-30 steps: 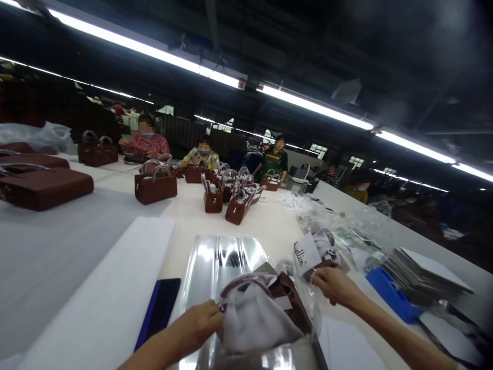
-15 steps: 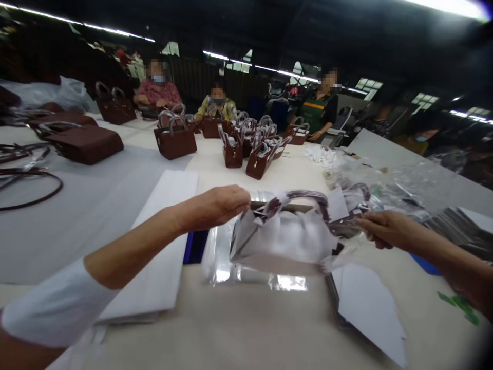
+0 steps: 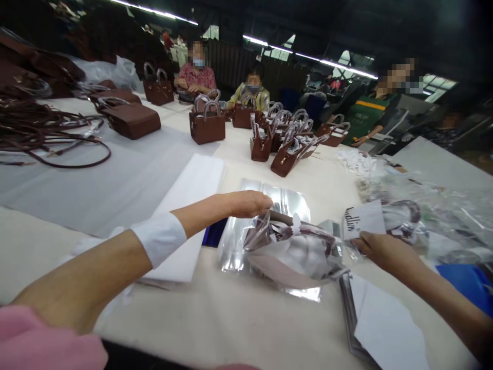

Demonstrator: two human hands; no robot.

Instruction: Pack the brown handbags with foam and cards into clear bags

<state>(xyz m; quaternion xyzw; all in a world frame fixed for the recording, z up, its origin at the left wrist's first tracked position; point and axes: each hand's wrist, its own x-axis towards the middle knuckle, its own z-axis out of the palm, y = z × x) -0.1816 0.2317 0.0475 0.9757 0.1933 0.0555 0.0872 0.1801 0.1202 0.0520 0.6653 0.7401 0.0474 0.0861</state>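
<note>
A handbag (image 3: pixel 296 252) wrapped in white paper and clear plastic lies on a stack of clear plastic bags (image 3: pixel 233 246). My left hand (image 3: pixel 252 203) is closed on the upper left edge of the clear plastic around the bag. At the right, my right hand (image 3: pixel 367 243) pinches something at the lower left corner of a white card (image 3: pixel 364 220) with dark lettering; plastic lies right behind it. The wrapped handles of the bag lean to the right, under the plastic.
White foam sheets (image 3: pixel 185 205) lie left of the plastic stack, white paper sheets (image 3: pixel 389 324) at the lower right. Several brown handbags (image 3: pixel 208 127) stand farther back. Brown straps (image 3: pixel 57 139) lie at the left. People sit or stand beyond the table.
The view has swung left. The plastic now covers more of the wrapped bag, whose handles lean more to the right. My right hand is now at the lettered card.
</note>
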